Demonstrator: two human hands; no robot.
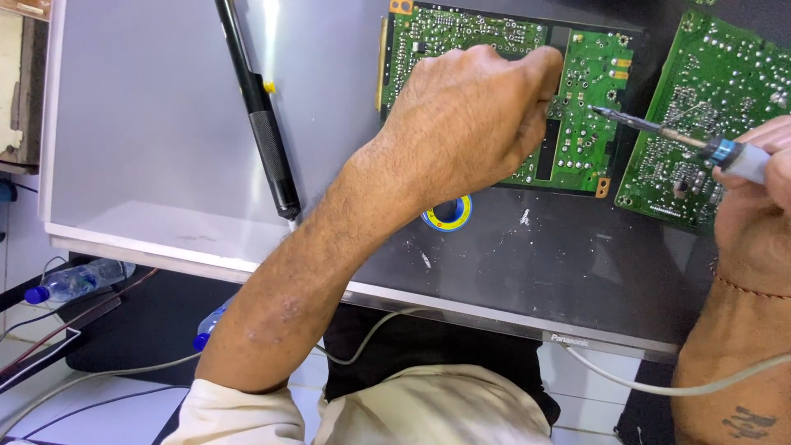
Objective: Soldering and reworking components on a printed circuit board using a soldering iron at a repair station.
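Note:
My left hand point(465, 115) rests over a green circuit board point(585, 115), fingers curled down onto it; whether it pinches anything is hidden. My right hand point(754, 189) grips a soldering iron point(671, 132) by its blue-and-white handle. The iron's tip touches the board just right of my left fingers. A second green circuit board point(700, 107) lies to the right, under the iron's shaft.
A black desoldering pump point(259, 115) lies on the grey panel point(148, 124) at left. A small yellow-blue solder reel point(449, 216) sits below my left wrist. Plastic bottles point(74, 280) and cables point(626, 381) lie on the floor below the worktop edge.

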